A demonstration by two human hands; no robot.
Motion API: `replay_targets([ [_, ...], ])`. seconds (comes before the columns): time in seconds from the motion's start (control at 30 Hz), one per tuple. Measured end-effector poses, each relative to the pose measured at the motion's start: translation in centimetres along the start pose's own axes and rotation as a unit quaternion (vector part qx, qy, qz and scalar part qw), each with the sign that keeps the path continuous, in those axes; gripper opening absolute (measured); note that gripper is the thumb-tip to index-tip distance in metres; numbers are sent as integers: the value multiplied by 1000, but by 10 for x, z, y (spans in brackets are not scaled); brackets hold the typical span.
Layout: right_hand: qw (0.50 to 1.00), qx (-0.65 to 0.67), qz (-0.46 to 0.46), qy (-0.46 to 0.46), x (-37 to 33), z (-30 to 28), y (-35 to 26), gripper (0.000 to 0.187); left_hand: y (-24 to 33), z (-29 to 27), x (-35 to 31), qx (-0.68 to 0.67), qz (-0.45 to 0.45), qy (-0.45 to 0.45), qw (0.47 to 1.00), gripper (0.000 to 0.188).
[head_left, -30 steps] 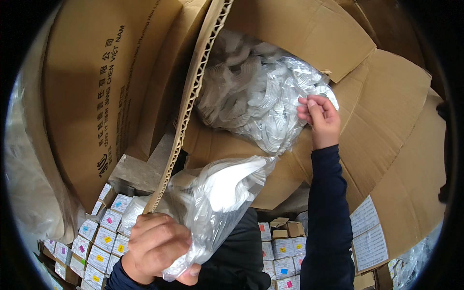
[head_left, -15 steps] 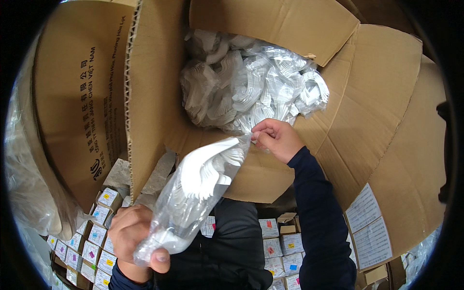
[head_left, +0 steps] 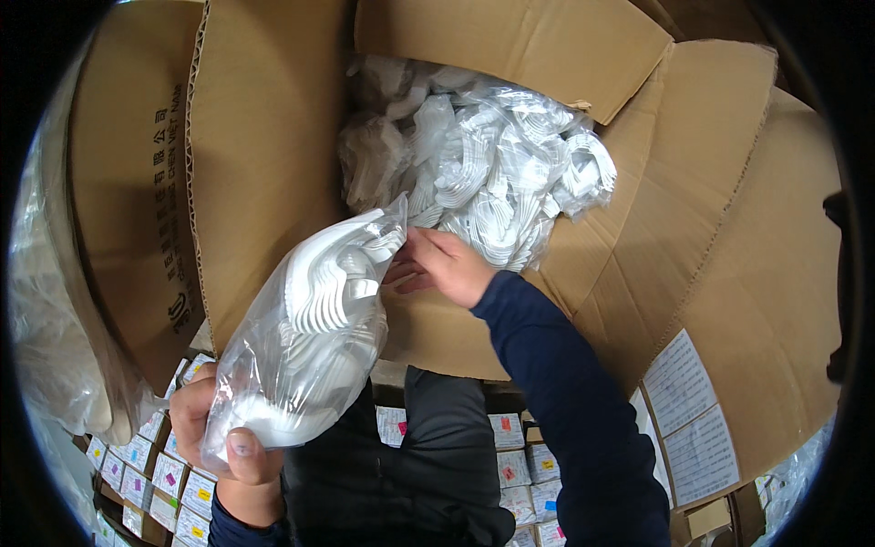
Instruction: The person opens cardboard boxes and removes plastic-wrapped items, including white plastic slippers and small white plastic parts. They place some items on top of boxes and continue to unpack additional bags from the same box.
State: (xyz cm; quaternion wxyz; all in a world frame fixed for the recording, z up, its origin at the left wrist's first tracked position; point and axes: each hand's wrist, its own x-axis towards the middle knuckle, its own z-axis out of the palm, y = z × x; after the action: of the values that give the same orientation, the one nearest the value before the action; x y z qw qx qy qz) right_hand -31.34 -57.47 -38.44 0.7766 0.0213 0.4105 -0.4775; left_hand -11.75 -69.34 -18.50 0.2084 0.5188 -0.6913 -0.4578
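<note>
A clear plastic bag [head_left: 260, 365] of nested, curved white plastic pieces is held at a slant in front of me. My left hand [head_left: 223, 428] grips its lower end, the thumb lying across the front. At the upper right edge of the bag, my right hand [head_left: 442, 264] holds on with bent fingers; some of its fingertips are hidden behind the film. Beyond both hands, a large open cardboard carton [head_left: 629, 219] contains several more clear bags [head_left: 488, 164] of similar white curved pieces, piled together.
Tall carton flaps [head_left: 273, 137] rise at the left, far side and right. White printed sheets [head_left: 691, 424] are stuck on the right flap. Crumpled clear plastic film [head_left: 64, 319] hangs at the far left. Rows of small labelled boxes [head_left: 169, 474] stand below, on both sides of my legs.
The bag has shifted left and turned its broad side more toward me. My right hand has moved left and slightly up with its edge; my left hand has moved slightly left.
</note>
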Motion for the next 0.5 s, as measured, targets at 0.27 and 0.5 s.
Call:
replay_targets([
  [0.27, 997, -50, -55, 22, 18, 35, 13, 86, -6, 5, 25, 78, -9, 119, 990, 53],
  [0.5, 994, 0, -111, 5, 5, 35, -4, 83, 0, 21, 40, 15, -58, 157, 986, 44],
])
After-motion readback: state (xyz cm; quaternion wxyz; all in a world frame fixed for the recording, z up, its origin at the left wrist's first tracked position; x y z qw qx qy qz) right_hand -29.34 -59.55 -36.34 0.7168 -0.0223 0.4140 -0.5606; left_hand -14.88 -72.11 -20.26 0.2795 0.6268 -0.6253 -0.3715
